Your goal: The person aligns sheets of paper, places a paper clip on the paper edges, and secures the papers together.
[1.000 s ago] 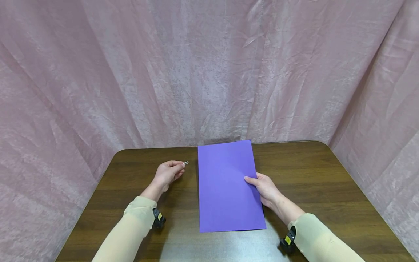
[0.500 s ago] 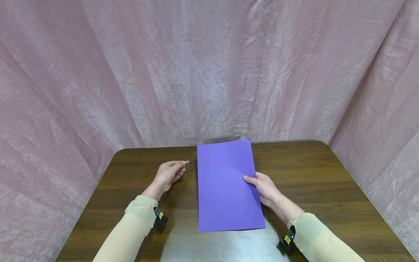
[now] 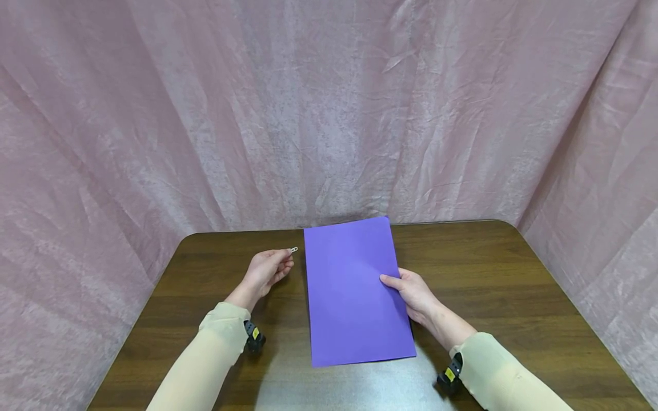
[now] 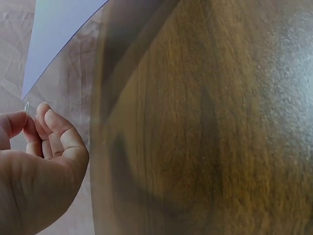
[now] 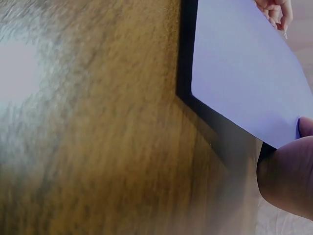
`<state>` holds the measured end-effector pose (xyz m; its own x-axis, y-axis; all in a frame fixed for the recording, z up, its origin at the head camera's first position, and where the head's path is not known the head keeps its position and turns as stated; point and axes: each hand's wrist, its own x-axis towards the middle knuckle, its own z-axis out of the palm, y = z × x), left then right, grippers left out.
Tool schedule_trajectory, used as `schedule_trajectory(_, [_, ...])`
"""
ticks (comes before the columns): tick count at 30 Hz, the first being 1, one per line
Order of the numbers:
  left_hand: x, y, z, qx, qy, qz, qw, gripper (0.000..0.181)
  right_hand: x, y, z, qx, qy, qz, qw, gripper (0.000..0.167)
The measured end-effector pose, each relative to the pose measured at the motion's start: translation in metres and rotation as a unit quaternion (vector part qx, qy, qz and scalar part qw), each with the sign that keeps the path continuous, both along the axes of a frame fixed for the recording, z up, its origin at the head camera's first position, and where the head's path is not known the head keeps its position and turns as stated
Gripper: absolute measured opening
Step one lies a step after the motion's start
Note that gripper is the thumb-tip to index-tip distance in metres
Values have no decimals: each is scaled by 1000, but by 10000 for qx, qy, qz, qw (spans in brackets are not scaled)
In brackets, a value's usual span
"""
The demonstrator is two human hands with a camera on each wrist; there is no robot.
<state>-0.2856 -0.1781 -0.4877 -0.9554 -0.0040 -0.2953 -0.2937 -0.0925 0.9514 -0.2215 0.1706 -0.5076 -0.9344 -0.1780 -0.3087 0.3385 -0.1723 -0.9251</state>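
Observation:
Between the thumb and index finger of my left hand [image 3: 266,270] a small light-coloured paper clip [image 3: 294,249] is pinched, its looped end sticking out toward the right. The left wrist view shows the same paper clip [image 4: 27,106] close to a corner of the purple sheet [image 4: 61,34], with a small gap. My right hand [image 3: 417,295] grips the purple sheet [image 3: 354,291] by its right edge, thumb on top and the other fingers hidden underneath. The sheet is raised off the table, casting a shadow in the right wrist view. Whether it is one sheet or several, I cannot tell.
A brown wood-grain table [image 3: 493,274] with rounded far corners lies under both hands. Behind and to the sides hangs a pink velvet curtain [image 3: 329,114]. A glossy light reflection [image 3: 339,388] falls on the table near the front.
The purple sheet has shifted slightly left and tilted, its top left corner nearer the paper clip. My left hand has risen a little, with the clip turned more to the right.

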Motion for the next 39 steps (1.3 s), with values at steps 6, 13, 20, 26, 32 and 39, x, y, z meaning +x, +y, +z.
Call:
schedule_trajectory(6, [-1, 3, 1, -7, -1, -89, 10000, 40, 0, -2, 1, -31, 6, 52, 10000, 26])
schedule_trajectory(13, [-4, 5, 0, 13, 57, -122, 9999, 30, -1, -2, 2, 46, 12, 95, 9999, 30])
schedule_trajectory(20, [-3, 6, 1, -22, 31, -131, 9999, 26, -1, -3, 2, 81, 6, 105, 9999, 30])
schedule_trajectory(26, [-3, 6, 0, 12, -71, -83, 9999, 34, -1, -3, 1, 33, -27, 88, 10000, 22])
schedule_trajectory(32, [-2, 6, 0, -361, 35, -86, 9993, 40, -1, -3, 1, 17, -7, 86, 10000, 20])
schedule_trajectory(39, [0, 1, 5, -1394, 311, -115, 9897, 48, 0, -2, 1, 6, 15, 100, 9999, 24])
